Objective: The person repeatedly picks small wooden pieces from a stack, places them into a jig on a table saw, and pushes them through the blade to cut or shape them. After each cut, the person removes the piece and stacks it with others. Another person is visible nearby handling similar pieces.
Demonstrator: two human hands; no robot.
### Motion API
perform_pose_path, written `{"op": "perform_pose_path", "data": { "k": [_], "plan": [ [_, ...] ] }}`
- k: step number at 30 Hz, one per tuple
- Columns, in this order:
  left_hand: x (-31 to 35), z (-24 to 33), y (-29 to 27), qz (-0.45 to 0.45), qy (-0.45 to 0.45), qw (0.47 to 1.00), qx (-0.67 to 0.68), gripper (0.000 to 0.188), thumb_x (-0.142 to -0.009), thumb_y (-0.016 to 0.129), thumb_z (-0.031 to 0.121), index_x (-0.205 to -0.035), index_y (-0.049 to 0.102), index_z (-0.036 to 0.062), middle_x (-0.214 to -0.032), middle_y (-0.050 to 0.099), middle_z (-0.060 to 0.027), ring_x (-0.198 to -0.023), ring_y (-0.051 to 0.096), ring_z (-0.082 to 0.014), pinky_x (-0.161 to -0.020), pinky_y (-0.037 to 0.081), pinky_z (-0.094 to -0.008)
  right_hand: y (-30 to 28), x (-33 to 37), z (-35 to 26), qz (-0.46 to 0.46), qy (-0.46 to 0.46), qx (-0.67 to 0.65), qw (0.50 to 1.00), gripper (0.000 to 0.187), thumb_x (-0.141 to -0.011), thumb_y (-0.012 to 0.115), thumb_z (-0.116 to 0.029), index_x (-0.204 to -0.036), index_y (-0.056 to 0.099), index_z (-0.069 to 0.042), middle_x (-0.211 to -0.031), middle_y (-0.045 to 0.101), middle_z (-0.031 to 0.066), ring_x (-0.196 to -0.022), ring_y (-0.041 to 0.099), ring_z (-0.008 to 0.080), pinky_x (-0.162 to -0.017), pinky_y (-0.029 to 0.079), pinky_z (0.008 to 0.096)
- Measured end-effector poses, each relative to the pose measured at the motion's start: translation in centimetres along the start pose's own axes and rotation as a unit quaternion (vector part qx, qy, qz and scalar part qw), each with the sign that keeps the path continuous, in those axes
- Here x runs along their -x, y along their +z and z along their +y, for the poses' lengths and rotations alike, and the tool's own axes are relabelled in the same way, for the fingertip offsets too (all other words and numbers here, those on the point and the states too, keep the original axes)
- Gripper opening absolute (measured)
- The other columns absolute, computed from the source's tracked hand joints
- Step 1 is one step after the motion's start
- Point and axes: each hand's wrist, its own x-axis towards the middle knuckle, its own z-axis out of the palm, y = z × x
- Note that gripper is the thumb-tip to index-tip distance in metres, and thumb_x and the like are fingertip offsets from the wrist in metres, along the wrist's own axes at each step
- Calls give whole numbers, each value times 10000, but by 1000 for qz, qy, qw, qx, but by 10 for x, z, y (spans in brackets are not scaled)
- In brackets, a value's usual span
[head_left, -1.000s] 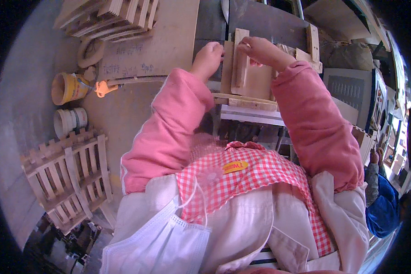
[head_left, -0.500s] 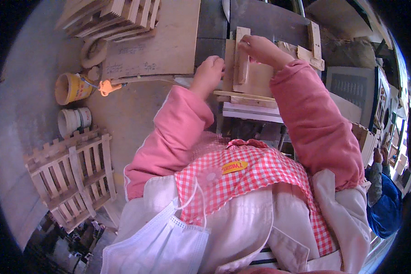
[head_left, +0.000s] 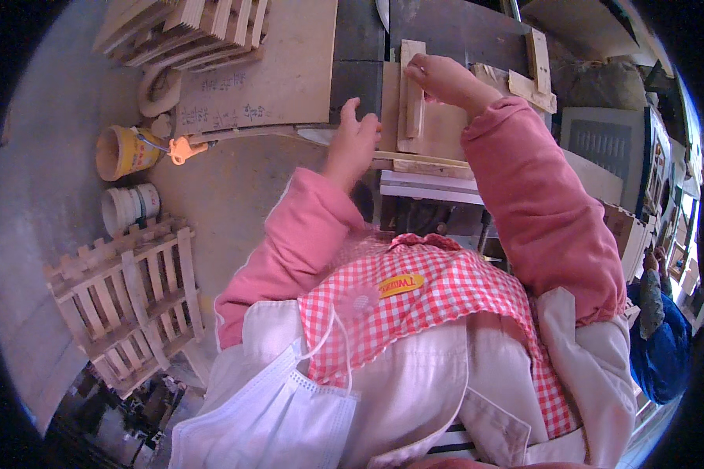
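My right hand (head_left: 444, 80) is closed at the upper part of a narrow wooden strip (head_left: 414, 117), fingertips pressed together on it. The strip lies lengthwise on a flat wooden board (head_left: 443, 133), on a dark metal table (head_left: 453, 31). To the left of that board is my left hand (head_left: 353, 144), with thumb and fingers apart and nothing seen in it. A thin wooden bar (head_left: 434, 166) runs across the board's near edge.
Left of the table, a plywood sheet (head_left: 289, 78) carries stacked slatted wooden pieces (head_left: 211, 31). Wooden offcuts (head_left: 533, 90) lie at the table's right. Yellow (head_left: 117, 152) and white (head_left: 125, 207) buckets stand left, near a pallet (head_left: 133, 305). Another person (head_left: 661, 336) is far right.
My left hand's fingers have spread further apart. The right hand stays at the strip, which together with the board appears slightly farther left and away from me.
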Motion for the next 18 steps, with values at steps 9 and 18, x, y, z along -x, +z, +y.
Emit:
{"op": "perform_pose_path", "data": {
  "k": [9,18],
  "plan": [
    [6,-13,-2,-5,47,999,16,534,-969,475,302,-1417,331,49,-1210,592,-172,-1061,592,-275,-921,450,-372,14,14,-21,81,62,83,991,391,-938,445,-355,-1060,558,0,-922,670,240,-891,646,430,-824,495,500],
    [62,-43,60,-38,483,769,-416,523,-759,686,263,-1249,549,142,-1318,466,-90,-1262,406,-310,-1052,301,-514,27,25,-33,93,85,68,990,408,-859,542,-271,-1106,372,4,-911,650,286,-865,636,455,-774,491,526]
  ]
}}
